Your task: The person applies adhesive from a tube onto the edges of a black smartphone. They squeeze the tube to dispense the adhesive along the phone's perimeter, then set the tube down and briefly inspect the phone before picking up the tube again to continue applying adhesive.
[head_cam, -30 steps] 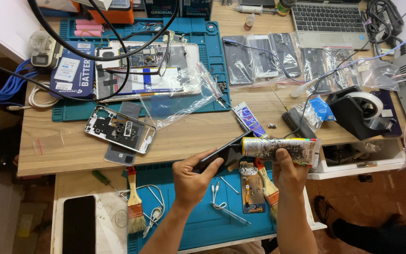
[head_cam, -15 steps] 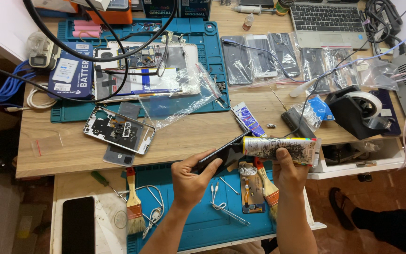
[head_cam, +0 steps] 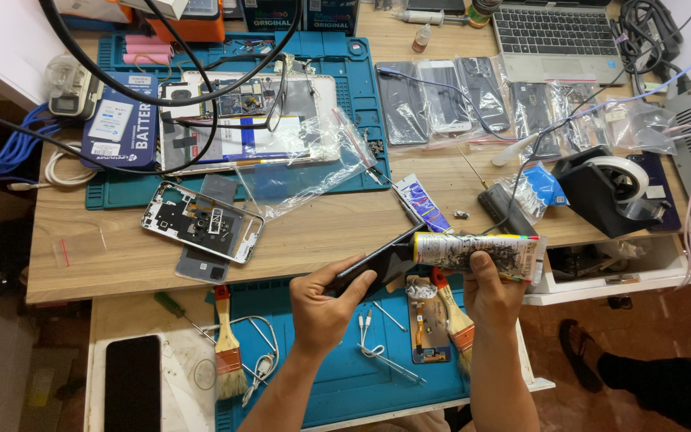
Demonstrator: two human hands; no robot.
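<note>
Phone [head_cam: 373, 268] — dark slab, held edge-on over the near side of the wooden bench [head_cam: 121, 264], long axis rising from lower left to upper right. Left hand [head_cam: 321, 308] is closed around its lower end, thumb on top, fingers wrapped beneath. Upper end meets the nozzle of a glue tube [head_cam: 477, 252], pale with dark print, lying nearly level, long axis left to right. Right hand [head_cam: 489, 292] grips the tube from below at mid-body, fingers curled shut about it; nozzle points left toward the phone's edge, so the two hands face each other with the joint between them.

Below the hands: blue work mat [head_cam: 337, 384] with two brushes [head_cam: 225, 344], tweezers and a small flex part. Further out — stripped phone frame [head_cam: 201, 222], clear plastic bag [head_cam: 305, 172], tape dispenser [head_cam: 609, 188], laptop [head_cam: 557, 32], bagged phone backs [head_cam: 441, 96], second blue mat [head_cam: 361, 64] with an opened tablet.
</note>
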